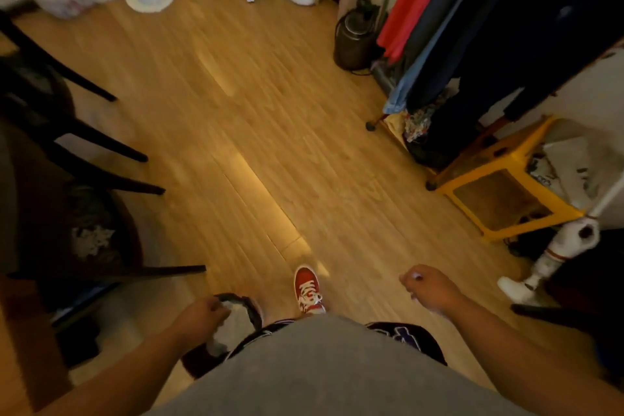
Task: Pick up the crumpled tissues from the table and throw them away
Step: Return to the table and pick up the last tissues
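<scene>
My left hand [202, 314] hangs at the lower left with its fingers curled at the dark rim of a small round container [251, 312]. Something pale and blurred, maybe tissue [233, 324], lies inside it right under my fingers. Whether the hand grips it is unclear. A white crumpled tissue [93, 240] rests in a black bag in a round brown bin [133, 240] at the left. My right hand [430, 287] is held out at the lower right, fingers curled in, with only a small pale spot at the fingertips.
Black chair legs [101, 149] reach in from the left. A clothes rack with hanging garments [472, 27], a dark appliance [354, 40], a yellow stool [499, 186] and a white stick vacuum [553, 257] line the right. Wooden floor [270, 111] lies ahead; my red shoe [307, 290] is below.
</scene>
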Available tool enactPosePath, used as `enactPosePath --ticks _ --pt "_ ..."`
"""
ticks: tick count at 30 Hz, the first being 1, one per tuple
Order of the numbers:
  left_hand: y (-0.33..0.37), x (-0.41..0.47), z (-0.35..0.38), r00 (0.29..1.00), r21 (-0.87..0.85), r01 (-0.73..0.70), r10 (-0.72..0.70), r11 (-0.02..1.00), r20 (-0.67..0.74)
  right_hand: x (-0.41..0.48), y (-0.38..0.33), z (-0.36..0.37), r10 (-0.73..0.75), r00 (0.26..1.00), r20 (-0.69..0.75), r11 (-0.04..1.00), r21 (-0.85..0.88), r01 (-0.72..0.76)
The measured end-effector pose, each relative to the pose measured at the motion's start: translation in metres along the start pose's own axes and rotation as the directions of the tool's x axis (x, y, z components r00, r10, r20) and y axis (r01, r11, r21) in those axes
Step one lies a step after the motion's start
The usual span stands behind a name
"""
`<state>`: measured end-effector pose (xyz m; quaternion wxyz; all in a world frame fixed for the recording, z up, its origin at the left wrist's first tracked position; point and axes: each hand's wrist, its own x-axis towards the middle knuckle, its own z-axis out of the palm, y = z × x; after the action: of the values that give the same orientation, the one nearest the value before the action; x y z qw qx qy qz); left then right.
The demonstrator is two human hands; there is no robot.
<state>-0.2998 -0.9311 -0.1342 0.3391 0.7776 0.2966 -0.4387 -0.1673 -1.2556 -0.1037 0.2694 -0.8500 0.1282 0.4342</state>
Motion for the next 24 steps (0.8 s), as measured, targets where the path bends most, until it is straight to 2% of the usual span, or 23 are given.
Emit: enactPosePath --ticks 2,4,6,9,15,19,21,24 --pt "-0.014 0.010 -0.056 0.999 -0.129 0.050 -0.050 0.990 0.004 0.014 -0.012 -0.021 0.006 1.000 -0.001 1.000 -0.007 -0.006" --pt "-0.029 0.019 -0.105 0.996 -0.229 0.053 -0.069 0.972 -0.063 0.027 -0.022 -0.039 0.028 1.000 -0.008 1.000 -0.012 -0.028" --pt "0.009 0.039 -0.116 0.995 -0.219 0.054 -0.070 0.974 -0.069 0.042 -0.029 -0.056 0.046 0.999 -0.014 0.999 -0.017 -0.047" --pt "0.065 0.060 -0.130 0.995 -0.251 -0.077 0.060 0.965 -0.074 0.073 -0.040 -0.081 0.071 0.997 -0.005 0.997 -0.043 -0.071" --pt "0.156 0.103 -0.192 0.980 -0.248 -0.170 0.137 0.954 -0.144 0.154 -0.076 -0.131 0.106 0.994 0.039 0.991 -0.080 -0.103" --pt "0.173 0.117 -0.232 0.985 -0.311 -0.093 0.041 0.946 -0.168 0.204 -0.141 -0.167 0.097 0.993 0.073 0.981 -0.177 -0.083" --pt "0.168 0.122 -0.249 0.982 -0.346 -0.057 -0.010 0.937 -0.188 0.227 -0.187 -0.181 0.033 0.991 0.129 0.961 -0.276 0.004" --pt "0.149 0.125 -0.265 0.978 -0.448 0.024 -0.114 0.894 -0.175 0.256 -0.265 -0.192 -0.069 0.982 0.178 0.933 -0.337 0.126"
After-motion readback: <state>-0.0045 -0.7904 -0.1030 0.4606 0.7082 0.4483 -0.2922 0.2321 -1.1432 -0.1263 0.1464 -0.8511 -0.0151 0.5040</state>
